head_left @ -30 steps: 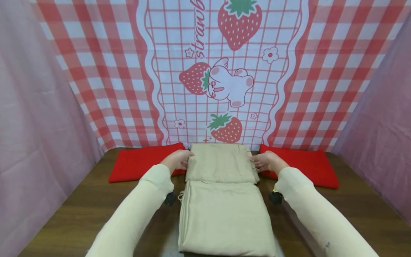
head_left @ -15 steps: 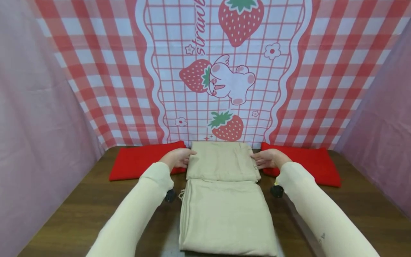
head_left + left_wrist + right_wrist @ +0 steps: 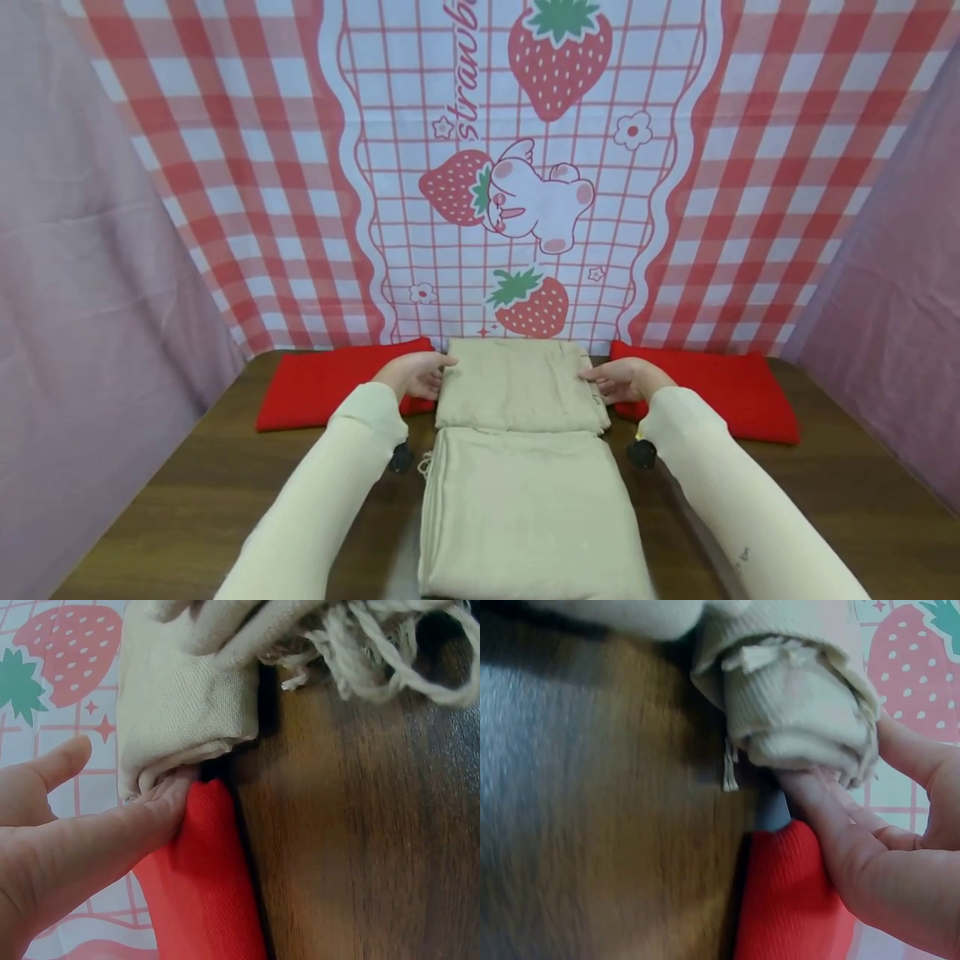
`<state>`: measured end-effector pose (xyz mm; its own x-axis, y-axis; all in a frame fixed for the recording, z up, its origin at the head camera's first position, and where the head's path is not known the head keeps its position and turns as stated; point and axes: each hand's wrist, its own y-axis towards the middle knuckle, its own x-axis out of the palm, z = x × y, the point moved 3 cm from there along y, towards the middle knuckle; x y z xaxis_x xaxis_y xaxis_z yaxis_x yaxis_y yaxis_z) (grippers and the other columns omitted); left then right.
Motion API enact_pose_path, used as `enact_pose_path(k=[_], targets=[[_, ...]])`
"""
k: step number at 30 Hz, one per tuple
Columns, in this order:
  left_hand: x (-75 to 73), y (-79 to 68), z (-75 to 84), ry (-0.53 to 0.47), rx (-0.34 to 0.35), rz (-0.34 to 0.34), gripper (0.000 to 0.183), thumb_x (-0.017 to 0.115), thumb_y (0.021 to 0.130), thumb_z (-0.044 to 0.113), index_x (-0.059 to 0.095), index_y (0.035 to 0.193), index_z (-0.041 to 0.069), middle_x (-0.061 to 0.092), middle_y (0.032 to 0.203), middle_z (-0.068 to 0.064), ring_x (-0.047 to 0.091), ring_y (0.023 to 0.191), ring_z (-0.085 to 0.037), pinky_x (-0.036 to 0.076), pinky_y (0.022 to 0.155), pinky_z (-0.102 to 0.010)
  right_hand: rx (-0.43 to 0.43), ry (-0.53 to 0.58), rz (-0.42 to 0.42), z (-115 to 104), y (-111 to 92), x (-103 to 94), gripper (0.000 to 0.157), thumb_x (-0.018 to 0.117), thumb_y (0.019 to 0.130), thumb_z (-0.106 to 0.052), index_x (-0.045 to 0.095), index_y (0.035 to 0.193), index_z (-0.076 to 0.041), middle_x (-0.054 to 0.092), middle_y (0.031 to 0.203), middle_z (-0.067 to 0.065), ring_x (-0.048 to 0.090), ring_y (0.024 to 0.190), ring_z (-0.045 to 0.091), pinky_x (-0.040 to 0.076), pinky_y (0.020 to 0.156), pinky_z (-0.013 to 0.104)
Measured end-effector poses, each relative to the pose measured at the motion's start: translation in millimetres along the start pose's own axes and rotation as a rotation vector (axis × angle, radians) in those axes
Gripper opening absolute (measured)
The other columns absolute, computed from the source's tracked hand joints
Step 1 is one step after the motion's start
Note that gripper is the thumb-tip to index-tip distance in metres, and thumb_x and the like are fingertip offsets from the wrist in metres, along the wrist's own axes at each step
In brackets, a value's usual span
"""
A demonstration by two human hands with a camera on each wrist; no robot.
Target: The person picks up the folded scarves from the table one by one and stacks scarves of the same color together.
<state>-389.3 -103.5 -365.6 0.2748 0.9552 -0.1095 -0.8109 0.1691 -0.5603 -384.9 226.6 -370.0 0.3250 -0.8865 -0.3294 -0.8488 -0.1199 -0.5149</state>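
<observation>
A folded beige scarf (image 3: 522, 385) with a fringed right edge lies at the back of the table. My left hand (image 3: 415, 373) is at its left side; the left wrist view shows straight fingers (image 3: 161, 806) tucked beneath the fold and the thumb apart from the cloth. On the opposite side my right hand (image 3: 628, 379) holds the edge, fingers (image 3: 814, 795) below and thumb against the upper layers. Fingertips are hidden under both edges. Directly in front lies a larger folded beige cloth (image 3: 532, 517) with looped fringe at its left; whether the two are joined I cannot tell.
Folded red cloths lie behind the hands, one at left (image 3: 315, 387) and one at right (image 3: 720, 396). The wooden table (image 3: 187, 500) meets a strawberry-print curtain (image 3: 517, 200) at the back. Pink curtains (image 3: 97, 292) hang at both sides.
My right thumb has shifted slightly inward onto the scarf's right edge. The left hand and the cloths stay nearly in place; the head view tilts slightly.
</observation>
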Motion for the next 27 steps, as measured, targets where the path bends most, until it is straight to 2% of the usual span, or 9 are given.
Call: enact_pose_path(k=[4,8,10,12,15,19,21,24,27], targets=[[5.0,3.4,-3.1,-0.013,-0.008,-0.065,0.067,0.046,0.1,0.027,0.017,0.149,-0.008,0.023,0.156,-0.025,0.03,0.144,-0.035,0.03,0.118,-0.044,-0.003,0.049,-0.02,3.4,2.0,4.8,0.06,0.054,0.097,-0.027,0.032,0.141,0.007,0.039,0.143,0.024,0.052,0.111,0.025,0.049,0.102,0.037],[7.7,7.9,-5.5,-0.042,-0.009,-0.118,0.063,0.043,0.101,0.028,0.018,0.148,-0.007,0.027,0.155,-0.021,0.031,0.143,-0.031,0.029,0.119,-0.042,0.004,0.074,-0.041,0.6,3.3,9.9,0.049,0.054,0.097,-0.026,0.04,0.133,0.005,0.053,0.121,0.013,0.055,0.098,0.017,0.056,0.09,0.029],[8.8,9.7,-6.6,-0.046,0.006,-0.135,0.061,0.042,0.102,0.027,0.02,0.148,-0.006,0.028,0.154,-0.02,0.031,0.143,-0.032,0.029,0.119,-0.043,0.016,0.063,-0.032,-1.4,4.7,11.8,0.043,0.055,0.097,-0.027,0.043,0.126,0.002,0.054,0.109,0.006,0.055,0.092,0.014,0.057,0.082,0.023],[10.3,11.0,-7.2,-0.053,0.022,-0.151,0.06,0.042,0.102,0.027,0.02,0.148,-0.005,0.027,0.155,-0.019,0.031,0.143,-0.032,0.029,0.119,-0.044,0.024,0.058,-0.034,-3.2,6.4,13.9,0.039,0.054,0.097,-0.027,0.044,0.122,0.001,0.054,0.105,0.005,0.054,0.092,0.013,0.057,0.079,0.022],[13.4,11.3,-7.1,-0.05,0.05,-0.162,0.062,0.044,0.101,0.026,0.016,0.149,-0.003,0.025,0.155,-0.019,0.029,0.144,-0.033,0.028,0.119,-0.046,0.005,0.043,-0.058,-5.6,8.4,18.2,0.044,0.052,0.097,-0.025,0.039,0.128,0.004,0.051,0.114,0.008,0.052,0.1,0.016,0.055,0.092,0.028],[16.4,9.0,-5.0,-0.052,0.06,-0.151,0.062,0.045,0.101,0.025,0.017,0.149,-0.002,0.027,0.154,-0.019,0.031,0.142,-0.033,0.029,0.119,-0.046,-0.024,0.062,-0.099,-6.7,9.7,22.5,0.05,0.051,0.098,-0.022,0.032,0.133,0.007,0.048,0.123,0.011,0.051,0.109,0.02,0.044,0.108,0.04],[16.1,8.9,-4.9,-0.071,0.056,-0.135,0.061,0.044,0.101,0.025,0.018,0.148,-0.002,0.028,0.153,-0.019,0.032,0.142,-0.033,0.03,0.118,-0.046,-0.024,0.077,-0.097,-6.8,9.1,22.0,0.043,0.052,0.097,-0.023,0.036,0.127,0.005,0.051,0.116,0.008,0.052,0.104,0.018,0.049,0.104,0.036],[15.9,11.2,-5.5,-0.124,0.043,-0.107,0.058,0.044,0.101,0.023,0.02,0.147,-0.003,0.029,0.153,-0.019,0.033,0.141,-0.033,0.03,0.118,-0.045,-0.01,0.123,-0.114,-6.7,7.3,19.4,0.031,0.053,0.097,-0.023,0.043,0.116,-0.001,0.056,0.102,0.001,0.056,0.093,0.013,0.056,0.088,0.028],[16.0,13.2,-4.8,-0.165,0.034,-0.088,0.055,0.042,0.101,0.021,0.024,0.146,-0.004,0.031,0.152,-0.019,0.034,0.141,-0.032,0.03,0.118,-0.044,0.018,0.143,-0.12,-7.4,2.3,15.4,0.025,0.053,0.097,-0.023,0.047,0.111,-0.003,0.059,0.091,-0.002,0.057,0.086,0.011,0.057,0.077,0.023]])
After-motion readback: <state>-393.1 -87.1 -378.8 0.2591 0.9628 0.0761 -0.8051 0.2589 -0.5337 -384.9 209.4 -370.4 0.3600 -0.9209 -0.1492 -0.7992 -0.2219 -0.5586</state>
